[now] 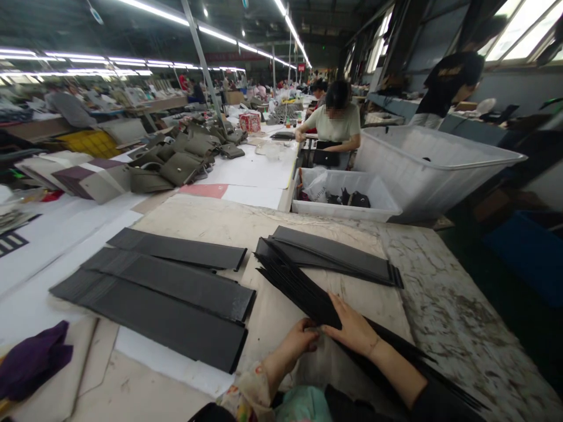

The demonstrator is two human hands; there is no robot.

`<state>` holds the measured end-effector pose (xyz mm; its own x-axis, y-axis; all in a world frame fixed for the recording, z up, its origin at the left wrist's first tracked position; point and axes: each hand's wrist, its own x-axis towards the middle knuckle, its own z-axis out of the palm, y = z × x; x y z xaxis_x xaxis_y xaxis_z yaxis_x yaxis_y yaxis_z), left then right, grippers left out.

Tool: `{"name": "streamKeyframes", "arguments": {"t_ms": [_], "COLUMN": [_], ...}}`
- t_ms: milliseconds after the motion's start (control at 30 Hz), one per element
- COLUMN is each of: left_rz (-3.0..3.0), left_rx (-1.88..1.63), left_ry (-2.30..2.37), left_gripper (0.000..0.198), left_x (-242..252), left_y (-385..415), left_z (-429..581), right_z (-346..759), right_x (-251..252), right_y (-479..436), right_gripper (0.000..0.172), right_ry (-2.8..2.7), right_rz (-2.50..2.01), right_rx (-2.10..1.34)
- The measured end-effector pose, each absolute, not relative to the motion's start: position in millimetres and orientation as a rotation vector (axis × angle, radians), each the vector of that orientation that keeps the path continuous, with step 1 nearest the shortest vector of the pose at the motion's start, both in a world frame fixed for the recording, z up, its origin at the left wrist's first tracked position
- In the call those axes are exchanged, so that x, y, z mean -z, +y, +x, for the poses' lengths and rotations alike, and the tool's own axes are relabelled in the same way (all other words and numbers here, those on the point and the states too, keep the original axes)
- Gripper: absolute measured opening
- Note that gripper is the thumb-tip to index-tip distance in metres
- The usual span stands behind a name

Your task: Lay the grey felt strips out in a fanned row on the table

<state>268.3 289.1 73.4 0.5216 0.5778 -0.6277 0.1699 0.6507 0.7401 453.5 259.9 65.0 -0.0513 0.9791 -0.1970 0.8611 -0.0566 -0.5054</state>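
Note:
A fanned stack of long black strips [299, 281] lies in front of me on the worn table [440, 305]. My right hand [354, 331] rests flat on top of that stack, fingers stretched out. My left hand [301, 340] curls under the stack's near edge and pinches the strips. A second neat pile of black strips [338, 255] lies just behind. Three long black panels [176, 287] are laid out side by side to the left.
A purple cloth [33, 357] sits at the near left edge. White plastic bins [422, 170] stand behind the table on the right. A seated person [336, 120] works farther back, beside olive bags [176, 164] piled on the long bench.

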Motion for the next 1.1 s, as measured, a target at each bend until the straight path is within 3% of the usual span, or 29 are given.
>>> {"name": "streamKeyframes", "arguments": {"t_ms": [167, 300, 400, 667, 867, 1000, 1100], "left_rz": [1.159, 1.231, 1.319, 1.513, 1.699, 2.168, 2.439], "left_rx": [-0.276, -0.294, -0.280, -0.326, -0.522, -0.572, -0.368], "left_ry": [0.989, 0.955, 0.943, 1.127, 1.091, 1.151, 1.387], "left_gripper": [0.047, 0.056, 0.048, 0.040, 0.032, 0.047, 0.063], "left_x": [-59.9, -54.0, -62.4, -128.0, -189.5, -217.5, -207.5], "left_y": [287.6, 283.3, 277.1, 228.0, 169.6, 151.9, 153.0], "left_z": [270.4, 271.3, 258.2, 140.0, 87.4, 79.0, 70.0], "right_z": [457.4, 463.2, 472.1, 475.1, 408.8, 340.3, 291.1], "right_x": [-66.8, -57.4, -56.2, -129.1, -180.9, -185.2, -173.6], "right_y": [249.4, 265.1, 272.7, 254.5, 243.8, 245.3, 242.1], "right_gripper": [0.103, 0.098, 0.094, 0.083, 0.075, 0.073, 0.077], "right_ry": [-2.048, -1.957, -1.965, -2.264, -2.489, -2.644, -2.727], "right_rz": [-2.158, -2.247, -2.169, -1.795, -1.398, -1.168, -1.074], "right_rx": [-0.726, -0.621, -0.587, -0.297, -0.202, -0.390, -0.527]}}
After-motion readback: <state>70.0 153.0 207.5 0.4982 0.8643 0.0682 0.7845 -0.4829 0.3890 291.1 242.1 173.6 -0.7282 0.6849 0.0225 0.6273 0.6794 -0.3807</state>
